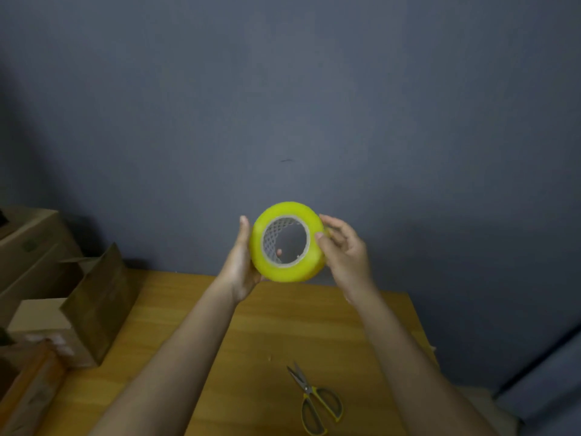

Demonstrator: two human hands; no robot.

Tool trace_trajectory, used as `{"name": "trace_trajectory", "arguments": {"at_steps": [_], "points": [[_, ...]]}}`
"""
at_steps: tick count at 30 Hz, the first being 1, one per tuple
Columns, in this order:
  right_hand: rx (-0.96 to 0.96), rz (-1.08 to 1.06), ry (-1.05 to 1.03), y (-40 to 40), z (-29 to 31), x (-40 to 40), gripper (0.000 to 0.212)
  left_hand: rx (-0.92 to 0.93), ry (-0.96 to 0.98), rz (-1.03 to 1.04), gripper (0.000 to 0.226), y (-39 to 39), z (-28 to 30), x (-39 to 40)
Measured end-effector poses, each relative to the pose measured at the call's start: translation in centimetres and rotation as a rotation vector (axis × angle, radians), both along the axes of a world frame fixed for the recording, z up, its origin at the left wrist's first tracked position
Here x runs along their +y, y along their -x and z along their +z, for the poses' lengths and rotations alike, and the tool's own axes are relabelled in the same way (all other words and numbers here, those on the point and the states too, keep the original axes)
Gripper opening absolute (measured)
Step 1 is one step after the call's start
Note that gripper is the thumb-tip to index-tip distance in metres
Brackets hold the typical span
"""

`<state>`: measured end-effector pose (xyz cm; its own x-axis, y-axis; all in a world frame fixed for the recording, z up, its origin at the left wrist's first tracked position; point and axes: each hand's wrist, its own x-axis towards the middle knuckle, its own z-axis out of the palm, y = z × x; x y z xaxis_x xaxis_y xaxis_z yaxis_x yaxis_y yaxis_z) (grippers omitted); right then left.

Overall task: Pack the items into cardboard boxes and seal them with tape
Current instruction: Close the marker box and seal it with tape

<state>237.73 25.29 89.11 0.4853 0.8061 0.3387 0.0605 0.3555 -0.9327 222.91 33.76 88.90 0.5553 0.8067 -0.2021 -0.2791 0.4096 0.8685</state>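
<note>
Head view shows both arms stretched forward, lifting a roll of yellowish packing tape up above the far edge of the wooden table, in front of a grey-blue wall. The roll faces the camera with its cardboard core open.

Left hand cradles the roll at its 9 o'clock side: the palm lies against the outer winding, the thumb runs straight up beside it, and one fingertip shows through the core near the lower inner edge, so the fingers wrap around behind and grip it.

Right hand is at the roll's 3 o'clock side. Its fingers are half curled, with thumb and fingertips touching the outer winding in a light pinch; whether they have hold of the tape's loose end cannot be told.

Scissors with yellow handles lie shut on the table at 6 o'clock from the roll, well apart from both hands. Cardboard boxes stand stacked at 8 o'clock along the table's left side, the nearest with a flap raised.
</note>
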Motion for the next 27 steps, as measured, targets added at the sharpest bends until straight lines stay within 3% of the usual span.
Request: {"name": "trace_trajectory", "arguments": {"at_steps": [3, 5, 7, 11, 15, 21, 27], "points": [[-0.158, 0.001, -0.03, 0.1, 0.3, 0.1, 0.025, 0.191, -0.237, 0.026, 0.049, 0.1, -0.5, -0.2], [-0.237, 0.008, -0.055, 0.5, 0.3, 0.2, 0.021, 0.231, -0.3, 0.168, 0.036, -0.2, -0.7, -0.3], [-0.281, 0.036, -0.05, 1.1, 0.3, 0.3, 0.023, 0.206, -0.272, 0.256, 0.038, -0.6, -0.8, -0.5], [-0.398, 0.051, 0.049, 1.6, 0.7, 0.6, 0.062, 0.143, -0.087, 0.231, 0.045, -1.3, -0.7, -0.7], [-0.45, -0.002, 0.027, 2.2, 0.7, 0.6, 0.066, 0.175, -0.041, 0.23, 0.049, -1.4, -0.5, -0.3], [-0.546, 0.012, 0.113, 1.6, 1.6, 0.9, 0.047, 0.176, -0.1, 0.315, 0.043, -0.9, -0.6, -0.2], [-0.544, 0.026, 0.167, 1.3, 1.9, 1.5, 0.041, 0.165, -0.142, 0.364, 0.041, -1.0, -0.8, -0.2]]}}
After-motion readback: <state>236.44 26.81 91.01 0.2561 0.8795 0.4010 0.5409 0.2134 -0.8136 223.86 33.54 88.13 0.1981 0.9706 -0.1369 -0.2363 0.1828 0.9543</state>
